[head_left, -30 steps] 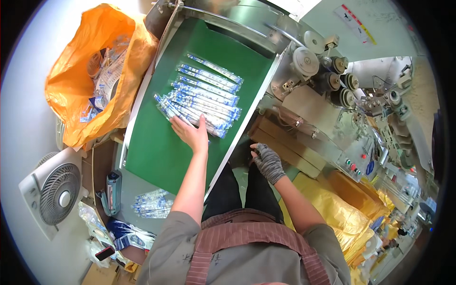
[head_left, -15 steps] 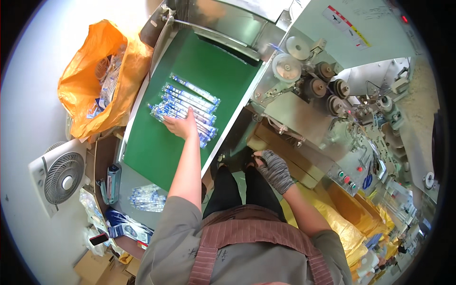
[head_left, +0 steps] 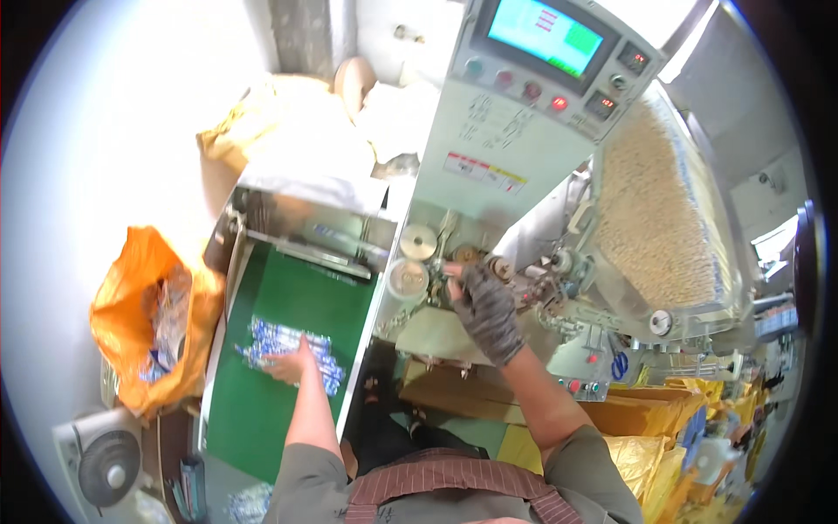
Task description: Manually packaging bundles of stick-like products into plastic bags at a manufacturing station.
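Observation:
My bare left hand (head_left: 286, 365) lies on a row of slim clear-and-blue stick packets (head_left: 316, 348), its thumb and fingers spread across their near side. The packets lie side by side on a green conveyor belt (head_left: 262, 419). My right hand (head_left: 487, 313), in a grey knit fingerless glove, is raised at the rollers of a packing machine. Its bare fingertips are slightly apart beside a pale round disc (head_left: 408, 279). Whether they touch a roller is blurred.
An orange bag (head_left: 199, 301) of packets stands left of the belt, above a fan (head_left: 109, 467). More packets (head_left: 250, 504) lie below the belt's near end. A control panel with a lit screen (head_left: 546, 35) rises ahead. At right is a hopper of pale pieces (head_left: 655, 218).
My view has tipped up towards the panel and hopper. My right hand has risen from beside my legs to the machine's rollers. My left hand stays at the packets, which now lie closer together.

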A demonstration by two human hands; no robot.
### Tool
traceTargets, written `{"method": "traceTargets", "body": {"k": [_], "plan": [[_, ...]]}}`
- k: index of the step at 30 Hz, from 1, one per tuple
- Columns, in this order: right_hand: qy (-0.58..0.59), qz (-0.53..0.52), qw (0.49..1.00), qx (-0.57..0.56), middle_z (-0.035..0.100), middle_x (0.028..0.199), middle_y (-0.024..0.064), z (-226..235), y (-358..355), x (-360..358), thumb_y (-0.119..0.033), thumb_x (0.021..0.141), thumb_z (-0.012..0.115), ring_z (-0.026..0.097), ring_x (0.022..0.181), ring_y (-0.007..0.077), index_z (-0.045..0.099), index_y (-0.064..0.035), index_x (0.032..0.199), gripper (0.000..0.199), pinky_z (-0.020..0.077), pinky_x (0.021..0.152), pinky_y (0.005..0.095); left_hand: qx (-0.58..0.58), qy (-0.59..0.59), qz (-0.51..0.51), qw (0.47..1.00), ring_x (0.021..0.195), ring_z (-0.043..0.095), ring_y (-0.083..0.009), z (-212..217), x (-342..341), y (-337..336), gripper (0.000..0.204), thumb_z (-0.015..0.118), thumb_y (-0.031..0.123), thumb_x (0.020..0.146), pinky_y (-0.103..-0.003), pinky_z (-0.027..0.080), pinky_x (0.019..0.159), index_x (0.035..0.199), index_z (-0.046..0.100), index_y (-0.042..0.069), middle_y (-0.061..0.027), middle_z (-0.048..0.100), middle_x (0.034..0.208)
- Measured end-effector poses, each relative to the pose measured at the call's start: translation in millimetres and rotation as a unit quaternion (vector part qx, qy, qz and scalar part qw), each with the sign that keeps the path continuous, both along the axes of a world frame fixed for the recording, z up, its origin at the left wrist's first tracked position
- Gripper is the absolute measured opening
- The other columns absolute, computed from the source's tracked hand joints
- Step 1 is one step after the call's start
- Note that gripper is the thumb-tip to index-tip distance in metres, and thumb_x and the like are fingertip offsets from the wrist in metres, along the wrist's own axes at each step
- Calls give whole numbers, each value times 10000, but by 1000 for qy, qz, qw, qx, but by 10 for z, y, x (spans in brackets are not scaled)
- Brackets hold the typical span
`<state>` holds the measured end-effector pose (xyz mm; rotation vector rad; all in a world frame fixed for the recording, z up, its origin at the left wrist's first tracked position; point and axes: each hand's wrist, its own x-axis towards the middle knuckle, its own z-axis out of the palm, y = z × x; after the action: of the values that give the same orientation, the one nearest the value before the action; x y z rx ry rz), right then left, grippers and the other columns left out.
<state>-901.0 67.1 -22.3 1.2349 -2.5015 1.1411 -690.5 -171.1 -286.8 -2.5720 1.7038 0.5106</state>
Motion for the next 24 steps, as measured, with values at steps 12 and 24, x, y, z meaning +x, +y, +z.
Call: {"method": "traceTargets", "body": {"k": [12, 24], "plan": [[122, -103, 984, -85, 580, 811, 115, 1202, -765, -1016, -43, 799, 576, 560, 691, 265, 568, -65, 1002, 205, 478, 657, 326, 46, 10, 53, 997, 1316, 187, -447, -23, -107, -276, 1205, 691, 638, 623, -551, 330, 966, 1442, -31, 128, -240, 39, 1472], [341, -222, 907, -103, 553, 933, 154, 837, -868, -1764, -113, 865, 503, 514, 788, 308, 539, -19, 1084, 241, 423, 727, 399, -58, 57, 6, 997, 1230, 345, -396, -8, 312, -163, 1050, 743, 315, 638, -542, 370, 935, 1427, 88, 85, -164, 200, 1454]]}}
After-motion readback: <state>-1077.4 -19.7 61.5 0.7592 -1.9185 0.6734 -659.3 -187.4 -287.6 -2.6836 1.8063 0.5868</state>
